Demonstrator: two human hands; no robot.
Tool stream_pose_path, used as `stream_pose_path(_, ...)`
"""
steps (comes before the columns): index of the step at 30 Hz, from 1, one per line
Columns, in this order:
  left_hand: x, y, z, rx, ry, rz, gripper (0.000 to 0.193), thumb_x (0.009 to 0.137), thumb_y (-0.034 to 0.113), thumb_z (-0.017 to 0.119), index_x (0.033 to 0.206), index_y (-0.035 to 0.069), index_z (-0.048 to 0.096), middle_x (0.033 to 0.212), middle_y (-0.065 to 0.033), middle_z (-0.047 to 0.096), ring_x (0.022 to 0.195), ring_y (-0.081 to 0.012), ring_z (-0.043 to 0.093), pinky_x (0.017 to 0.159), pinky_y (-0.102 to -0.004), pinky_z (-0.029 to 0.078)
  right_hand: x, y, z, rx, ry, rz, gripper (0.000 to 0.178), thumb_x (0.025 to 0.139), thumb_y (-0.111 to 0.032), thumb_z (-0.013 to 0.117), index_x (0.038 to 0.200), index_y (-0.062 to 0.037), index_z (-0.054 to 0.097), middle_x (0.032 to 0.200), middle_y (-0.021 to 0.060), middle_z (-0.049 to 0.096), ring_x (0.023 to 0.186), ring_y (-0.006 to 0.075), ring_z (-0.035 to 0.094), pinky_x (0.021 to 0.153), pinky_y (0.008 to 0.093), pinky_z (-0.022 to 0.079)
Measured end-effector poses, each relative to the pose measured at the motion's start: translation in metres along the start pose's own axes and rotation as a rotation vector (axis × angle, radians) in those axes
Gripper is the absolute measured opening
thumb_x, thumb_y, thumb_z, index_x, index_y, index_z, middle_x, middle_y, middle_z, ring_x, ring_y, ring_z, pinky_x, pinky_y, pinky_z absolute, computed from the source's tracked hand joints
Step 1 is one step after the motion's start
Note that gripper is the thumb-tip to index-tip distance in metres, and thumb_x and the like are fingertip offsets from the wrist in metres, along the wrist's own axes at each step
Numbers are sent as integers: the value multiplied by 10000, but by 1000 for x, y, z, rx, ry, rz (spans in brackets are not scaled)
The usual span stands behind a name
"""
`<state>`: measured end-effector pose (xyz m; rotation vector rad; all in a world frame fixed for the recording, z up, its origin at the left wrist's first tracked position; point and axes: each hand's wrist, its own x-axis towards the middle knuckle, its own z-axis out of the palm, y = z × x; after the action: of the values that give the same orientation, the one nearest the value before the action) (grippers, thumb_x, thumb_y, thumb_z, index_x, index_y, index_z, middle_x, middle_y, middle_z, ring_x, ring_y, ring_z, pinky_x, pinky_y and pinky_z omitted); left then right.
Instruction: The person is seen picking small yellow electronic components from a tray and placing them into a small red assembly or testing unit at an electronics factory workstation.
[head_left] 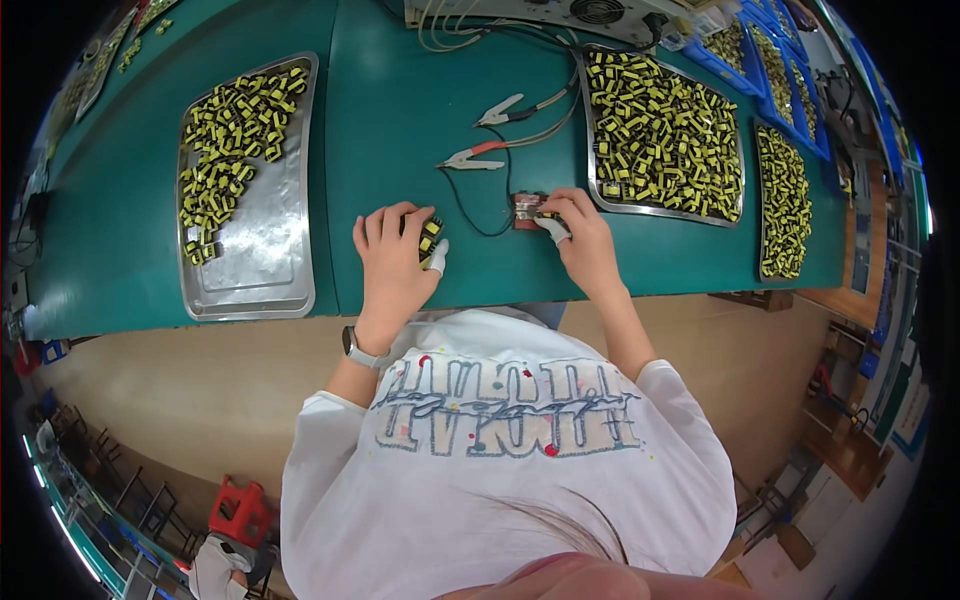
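Observation:
My left hand (pixel 393 252) rests on the green table, its fingers curled round several small yellow-and-black transformers (pixel 430 238) that show between fingers and thumb. To its right, my right hand (pixel 587 243) has thumb and fingers pinched together at a small reddish-brown test fixture (pixel 526 208). A dark part shows at those fingertips, probably another transformer, but the fingers mostly cover it. Both thumbs wear white finger covers. Beyond the fixture lie a red-sleeved clip (pixel 475 156) and a black-sleeved clip (pixel 503 112), with leads running up to a beige instrument (pixel 560 14).
On the left, a metal tray (pixel 285 225) is partly filled with transformers. A fuller metal tray (pixel 660 209) stands at right, close beyond my right hand, with a narrower filled tray (pixel 785 200) further right. Blue bins (pixel 740 80) stand at the back right. The table's front edge (pixel 480 303) runs beneath my wrists.

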<state>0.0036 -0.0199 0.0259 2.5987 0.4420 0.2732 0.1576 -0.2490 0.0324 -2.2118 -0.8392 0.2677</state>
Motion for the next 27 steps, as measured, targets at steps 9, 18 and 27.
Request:
stream_pose_path(9,7,2,5,23,9,34,355,819,107,755,1166,119,682,1143,-37,645,1204,-283,530,1170,-564,262,2,7,-2,31,-70,4,447,735,200,565,1096,-43,670,1204,92,624,1009,326,665,711,374,514)
stream_pose_path(18,17,30,-5,-566,80,157,310,808,61,814,1085,80,676,1100,-54,744,1112,-272,649,1054,-460,452,-12,-2,26,1604,-381,616,246,1063,-296,606,1089,-55,651,956,74,615,651,134,521,536,261,371)
stream_pose_path(27,10,42,9,-679,-27,130,292,776,57,834,1009,73,658,1133,-31,754,1171,-274,618,996,-418,497,-13,-11,36,1599,-323,560,209,984,-182,689,1125,-49,609,967,63,634,632,102,534,526,208,391)
